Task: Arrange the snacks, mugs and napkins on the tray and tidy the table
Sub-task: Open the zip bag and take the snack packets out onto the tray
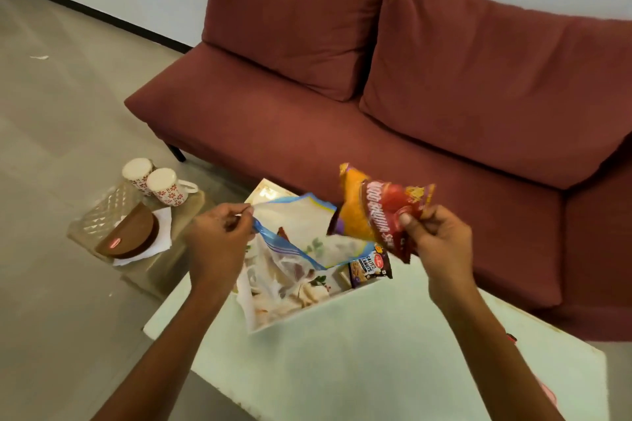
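My left hand (219, 236) pinches the rim of a clear zip bag (301, 232) with a blue seal and holds it open above the tray (270, 318). My right hand (434, 236) grips two snack packets together: a red one (396, 215) in front and an orange one (354, 212) behind, their lower ends at the bag's mouth. A small dark packet of salted peanuts (369, 265) lies on the tray's right side. Two white mugs with red flowers (154, 181) stand upside down on a low side table at the left, beside white napkins (160, 236).
A brown round lidded container (128, 236) and a clear quilted box (106, 212) share the side table (154, 270). The white table (376, 369) lies below my arms. A red sofa (410, 96) stands right behind it. Grey floor stretches to the left.
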`<state>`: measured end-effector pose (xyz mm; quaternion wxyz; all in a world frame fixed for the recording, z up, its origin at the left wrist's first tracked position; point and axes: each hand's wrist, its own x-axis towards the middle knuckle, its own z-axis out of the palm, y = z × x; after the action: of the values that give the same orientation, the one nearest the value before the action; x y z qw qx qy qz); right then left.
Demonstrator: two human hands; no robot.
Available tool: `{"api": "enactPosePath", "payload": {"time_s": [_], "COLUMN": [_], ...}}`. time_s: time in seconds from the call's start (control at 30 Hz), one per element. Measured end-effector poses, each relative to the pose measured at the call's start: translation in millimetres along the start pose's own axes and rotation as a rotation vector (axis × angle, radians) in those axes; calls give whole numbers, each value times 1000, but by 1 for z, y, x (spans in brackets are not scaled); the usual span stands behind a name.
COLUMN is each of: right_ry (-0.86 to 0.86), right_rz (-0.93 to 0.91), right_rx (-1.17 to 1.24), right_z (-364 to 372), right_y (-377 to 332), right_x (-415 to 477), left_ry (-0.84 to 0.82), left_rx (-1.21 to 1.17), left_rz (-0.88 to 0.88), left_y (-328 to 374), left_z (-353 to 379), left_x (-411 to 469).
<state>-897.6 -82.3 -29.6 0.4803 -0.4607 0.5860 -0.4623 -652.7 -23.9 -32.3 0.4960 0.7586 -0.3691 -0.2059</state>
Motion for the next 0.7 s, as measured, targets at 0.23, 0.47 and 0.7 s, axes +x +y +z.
{"api": "enactPosePath", "payload": {"time_s": [0.23, 0.47, 0.7], "right_ry": [216, 84, -57], "right_rz": [185, 193, 229], "right_rx": [-68, -476, -635], "right_z": [17, 37, 53], "right_y": [103, 219, 285], "right_x": [105, 183, 215], "left_ry": [-11, 148, 90], "left_rx": [92, 190, 26], "left_rz": [10, 75, -36], "left_y": [-27, -79, -131], "left_z": [21, 44, 39], "left_x": [32, 51, 42]}}
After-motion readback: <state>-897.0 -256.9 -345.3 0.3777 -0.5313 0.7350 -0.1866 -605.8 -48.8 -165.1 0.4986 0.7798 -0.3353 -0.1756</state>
